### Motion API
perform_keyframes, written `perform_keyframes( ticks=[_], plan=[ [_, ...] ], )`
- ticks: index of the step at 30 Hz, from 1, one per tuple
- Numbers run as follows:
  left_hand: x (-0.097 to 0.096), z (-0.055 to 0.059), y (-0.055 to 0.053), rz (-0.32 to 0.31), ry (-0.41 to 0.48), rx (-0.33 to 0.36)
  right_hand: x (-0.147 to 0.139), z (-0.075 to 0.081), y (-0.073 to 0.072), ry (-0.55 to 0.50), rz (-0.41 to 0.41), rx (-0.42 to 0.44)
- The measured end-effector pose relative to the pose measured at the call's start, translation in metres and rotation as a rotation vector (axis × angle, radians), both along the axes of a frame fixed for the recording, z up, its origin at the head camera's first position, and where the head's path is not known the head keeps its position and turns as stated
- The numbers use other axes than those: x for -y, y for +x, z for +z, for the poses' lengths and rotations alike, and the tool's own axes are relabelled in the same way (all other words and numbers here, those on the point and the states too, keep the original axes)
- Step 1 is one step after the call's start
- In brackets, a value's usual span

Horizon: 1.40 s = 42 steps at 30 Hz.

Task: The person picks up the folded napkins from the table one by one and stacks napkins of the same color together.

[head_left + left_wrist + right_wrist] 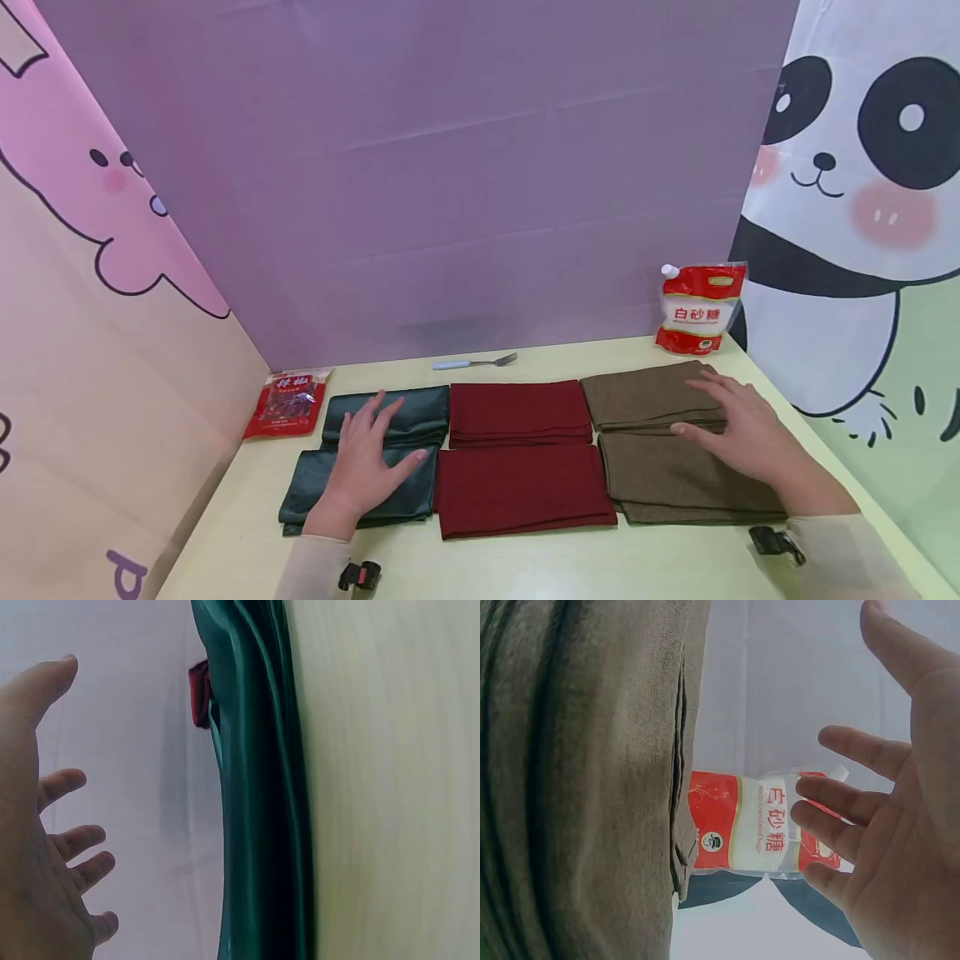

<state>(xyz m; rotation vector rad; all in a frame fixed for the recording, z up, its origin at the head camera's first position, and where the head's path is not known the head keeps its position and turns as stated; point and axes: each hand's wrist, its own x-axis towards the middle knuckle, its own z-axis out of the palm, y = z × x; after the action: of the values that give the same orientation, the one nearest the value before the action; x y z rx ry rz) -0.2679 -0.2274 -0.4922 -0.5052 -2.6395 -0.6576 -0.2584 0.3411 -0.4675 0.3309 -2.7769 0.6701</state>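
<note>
My left hand [365,467] hovers with spread fingers over two folded dark green satin cloths [311,483] on the left side of the table. In the left wrist view its fingers stand apart and hold nothing, with the satin cloth [262,787] beyond them. Over two folded brown cloths [660,479] on the right, my right hand [757,433] is held with fingers spread and nothing in them. Between the hands lie two folded dark red cloths [525,492], one behind the other. The right wrist view shows a brown cloth [615,780] close by.
A fork [476,363] with a pale blue handle lies behind the red cloths. At the back right stands a red and white sugar pouch [697,312] with a spout. A red packet [288,404] lies at the left edge. Purple backdrop [450,183] rises behind the table [525,571].
</note>
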Motion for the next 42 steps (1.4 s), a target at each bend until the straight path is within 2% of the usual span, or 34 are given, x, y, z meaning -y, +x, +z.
perform_keyframes(
  ticks=[10, 20, 27, 36, 42],
  plan=[
    [-0.02, 0.001, -0.002, -0.025, 0.0, 0.012, -0.009, 0.0, 0.005, -0.063, -0.01, 0.056],
    [-0.046, 0.002, -0.003, -0.071, 0.037, 0.034, -0.024, -0.005, 0.005, -0.079, -0.036, 0.022],
    [-0.063, 0.002, -0.006, -0.084, 0.064, 0.054, -0.041, -0.007, 0.008, -0.068, -0.083, 0.092],
    [-0.091, 0.002, -0.008, -0.171, 0.12, 0.098, -0.056, -0.012, 0.011, -0.068, -0.12, 0.079],
    [-0.109, 0.005, -0.005, -0.193, 0.141, 0.119, -0.062, -0.013, 0.015, -0.062, -0.147, 0.104]
  ],
)
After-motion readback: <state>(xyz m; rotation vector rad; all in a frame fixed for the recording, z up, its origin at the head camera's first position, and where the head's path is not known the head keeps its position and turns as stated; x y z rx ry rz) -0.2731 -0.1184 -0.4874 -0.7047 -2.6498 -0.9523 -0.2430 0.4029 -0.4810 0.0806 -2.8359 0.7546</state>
